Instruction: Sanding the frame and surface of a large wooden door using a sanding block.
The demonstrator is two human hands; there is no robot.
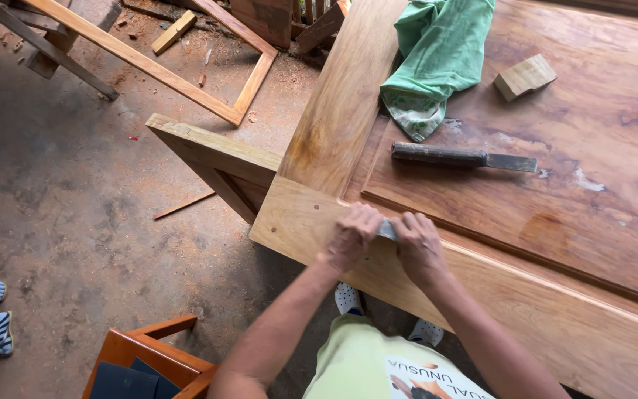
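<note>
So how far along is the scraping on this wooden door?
Done: the door is assembled. In hand: the left hand and right hand press a small scraper on the near rail. Left: pale filler patches near the chisel remain.

wooden door panel point(592, 148) | on it: green cloth point(437, 52), wood block point(524, 76), chisel point(463, 157)

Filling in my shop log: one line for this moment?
left hand + right hand: gripping scraper | on: door frame | nearby: chisel, green cloth, wood block
</note>
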